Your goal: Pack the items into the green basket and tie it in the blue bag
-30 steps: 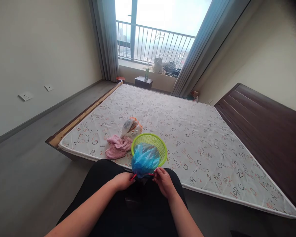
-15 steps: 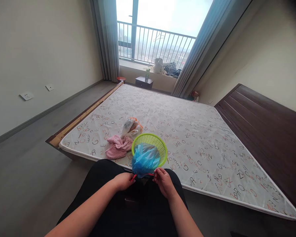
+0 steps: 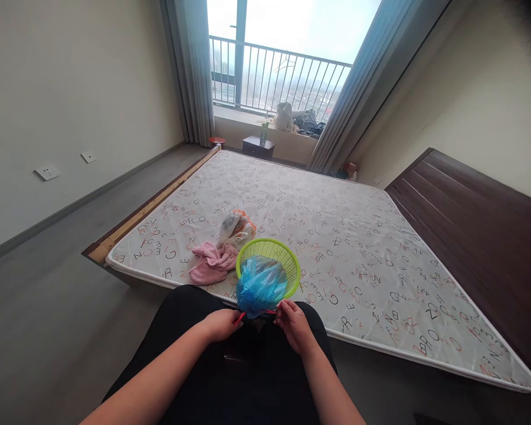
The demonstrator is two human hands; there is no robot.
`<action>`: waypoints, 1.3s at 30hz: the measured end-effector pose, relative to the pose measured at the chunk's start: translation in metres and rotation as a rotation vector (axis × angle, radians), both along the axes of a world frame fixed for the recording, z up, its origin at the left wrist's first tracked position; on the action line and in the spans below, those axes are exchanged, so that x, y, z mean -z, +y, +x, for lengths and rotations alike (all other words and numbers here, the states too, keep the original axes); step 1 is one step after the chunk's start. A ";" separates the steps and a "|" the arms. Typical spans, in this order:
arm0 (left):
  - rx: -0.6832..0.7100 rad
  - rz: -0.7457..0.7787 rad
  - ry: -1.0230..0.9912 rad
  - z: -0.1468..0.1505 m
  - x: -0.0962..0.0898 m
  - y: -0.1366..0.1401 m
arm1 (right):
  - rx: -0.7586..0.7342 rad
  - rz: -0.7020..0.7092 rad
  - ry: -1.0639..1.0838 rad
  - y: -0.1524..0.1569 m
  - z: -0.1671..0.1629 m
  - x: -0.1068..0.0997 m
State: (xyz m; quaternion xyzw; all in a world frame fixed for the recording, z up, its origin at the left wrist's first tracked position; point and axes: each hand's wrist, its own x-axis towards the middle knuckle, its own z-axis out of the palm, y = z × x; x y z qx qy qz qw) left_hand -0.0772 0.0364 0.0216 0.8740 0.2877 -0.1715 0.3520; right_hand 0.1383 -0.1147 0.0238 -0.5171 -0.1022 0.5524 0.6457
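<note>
A blue plastic bag [image 3: 261,283] with a red drawstring [image 3: 269,311] lies partly in a green mesh basket [image 3: 292,260], its gathered mouth toward me. My left hand [image 3: 223,324] is closed on the drawstring at the left of the mouth. On the other side, my right hand [image 3: 292,324] pinches the drawstring's right end. What the bag holds is hidden. Left of the basket lies a crumpled pink towel [image 3: 212,262]. Behind the towel sits a clear plastic bag [image 3: 236,227] with orange parts and dark contents.
The basket rests near the edge of a letter-print mattress [image 3: 358,254], in a wooden bed frame with a dark headboard [image 3: 478,224]. My legs are against the mattress edge. Beyond the bed stand a small dark table [image 3: 257,147] with a glass and a red stool [image 3: 216,141].
</note>
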 end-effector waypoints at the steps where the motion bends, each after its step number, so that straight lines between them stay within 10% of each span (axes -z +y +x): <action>1: -0.001 0.001 -0.001 0.000 0.001 0.000 | 0.000 0.000 0.000 0.000 0.000 0.000; 26: -0.050 -0.066 -0.058 0.000 0.006 0.002 | 0.003 -0.042 -0.015 0.005 -0.001 0.006; 39: -0.388 -0.266 -0.593 0.001 0.014 0.017 | 0.018 0.002 -0.166 0.014 -0.002 0.011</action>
